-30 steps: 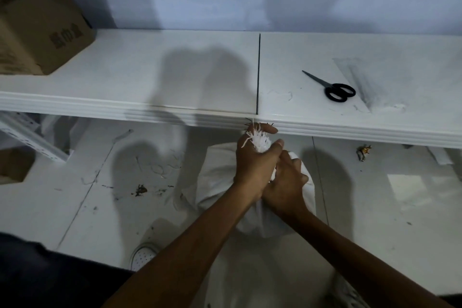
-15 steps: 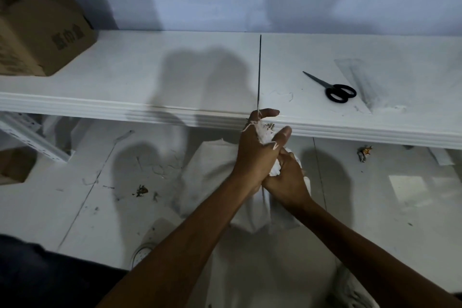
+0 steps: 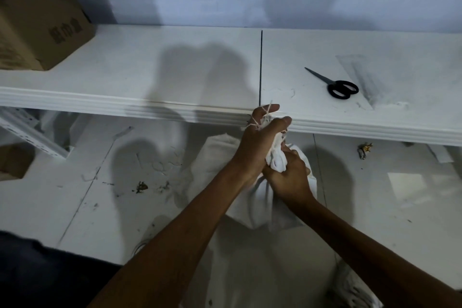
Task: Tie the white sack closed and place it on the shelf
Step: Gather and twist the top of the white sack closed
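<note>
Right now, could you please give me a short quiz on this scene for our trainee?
1. True or false: the white sack already lies on the shelf.
2. What lies on the shelf, right of its seam? A) scissors B) tape roll C) knife
3. Which hands grip the sack's gathered neck?
Key: 1. False. 2. A. 3. Both: the left hand grips higher up the neck than the right hand.
</note>
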Tool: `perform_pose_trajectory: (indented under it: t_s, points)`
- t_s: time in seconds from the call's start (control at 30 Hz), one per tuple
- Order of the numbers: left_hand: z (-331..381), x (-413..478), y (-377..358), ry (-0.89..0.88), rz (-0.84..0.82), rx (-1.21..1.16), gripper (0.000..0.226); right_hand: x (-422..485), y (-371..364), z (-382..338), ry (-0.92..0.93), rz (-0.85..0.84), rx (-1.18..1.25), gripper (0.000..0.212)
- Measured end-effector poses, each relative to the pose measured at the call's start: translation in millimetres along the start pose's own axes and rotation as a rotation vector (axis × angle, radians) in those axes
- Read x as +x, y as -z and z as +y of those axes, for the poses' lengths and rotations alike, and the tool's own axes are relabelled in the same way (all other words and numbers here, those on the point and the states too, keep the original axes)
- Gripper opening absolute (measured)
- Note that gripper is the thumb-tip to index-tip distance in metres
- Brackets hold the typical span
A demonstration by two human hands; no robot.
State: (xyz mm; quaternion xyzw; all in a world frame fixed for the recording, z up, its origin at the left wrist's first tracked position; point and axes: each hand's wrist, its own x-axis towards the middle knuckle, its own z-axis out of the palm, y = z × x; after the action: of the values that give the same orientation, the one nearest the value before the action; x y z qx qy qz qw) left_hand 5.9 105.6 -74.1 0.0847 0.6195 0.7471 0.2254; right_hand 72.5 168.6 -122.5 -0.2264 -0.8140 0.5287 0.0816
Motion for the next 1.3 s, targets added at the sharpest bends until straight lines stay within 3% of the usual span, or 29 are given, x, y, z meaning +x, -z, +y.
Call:
perform_pose_trajectory:
  t_s: [0.23, 0.3, 0.37, 0.43, 0.5, 0.57, 0.63, 0.67, 0.73, 0.8, 0.9, 1.1, 1.2, 1.3]
  points:
    - [-2.7, 0.9, 7.8, -0.036, 0.009, 0.011, 0.034, 5.4, -9.4, 3.7, -0.057, 0.012, 0.093, 0.047]
    - [-0.5, 2.0, 7.0, -0.041, 0.034, -0.059, 0.047, 5.4, -6.2, 2.8, -0.041, -0.011, 0.128, 0.046]
    - [3.1, 4.7, 13.5, -0.054, 0.04, -0.12, 0.067, 7.5, -2.9, 1.7, -0.049, -0.015, 0.157, 0.058]
    - [10.8, 5.0, 24.3, -0.079, 0.058, -0.067, 0.072, 9.0, -2.7, -1.9, -0.053, -0.033, 0.18, 0.055]
    - [10.3, 6.4, 37.5, -0.168, 0.101, 0.164, 0.069, 8.9, -3.8, -4.4, -0.054, -0.02, 0.152, 0.051]
    - [5.3, 3.0, 52.2, -0.253, 0.083, 0.446, 0.061, 9.3, -5.0, -3.0, -0.05, 0.012, 0.153, 0.062]
    - [-4.1, -2.8, 64.8, -0.26, -0.015, 0.665, 0.051, 10.2, -2.1, 0.4, -0.072, 0.064, 0.172, 0.071]
    - [-9.9, -5.3, 70.1, -0.29, -0.072, 0.809, 0.051, 9.9, 0.2, -0.7, -0.081, 0.087, 0.183, 0.065]
    - [-21.1, -9.5, 76.6, -0.443, -0.153, 1.165, 0.066, 7.7, 2.9, -6.7, -0.072, 0.116, 0.214, 0.044]
    - [-27.2, -13.7, 77.8, -0.537, -0.187, 1.343, 0.096, 4.4, 3.4, -11.6, -0.069, 0.12, 0.27, 0.039]
    - [-27.2, -16.1, 80.7, -0.445, -0.214, 1.371, 0.118, 2.6, 0.8, -13.9, -0.086, 0.116, 0.347, 0.052]
    - [-31.8, -17.4, 80.5, -0.354, -0.167, 1.383, 0.118, 10.8, -3.1, -12.2, -0.033, 0.089, 0.366, 0.079]
    - [-34.7, -20.0, 77.5, -0.324, -0.142, 1.339, 0.116, 14.2, -0.5, -15.2, 0.017, 0.095, 0.272, 0.073]
    - [-38.1, -21.2, 73.8, -0.37, -0.116, 1.3, 0.11, 10.2, 3.9, -21.8, 0.065, 0.158, 0.175, 0.045]
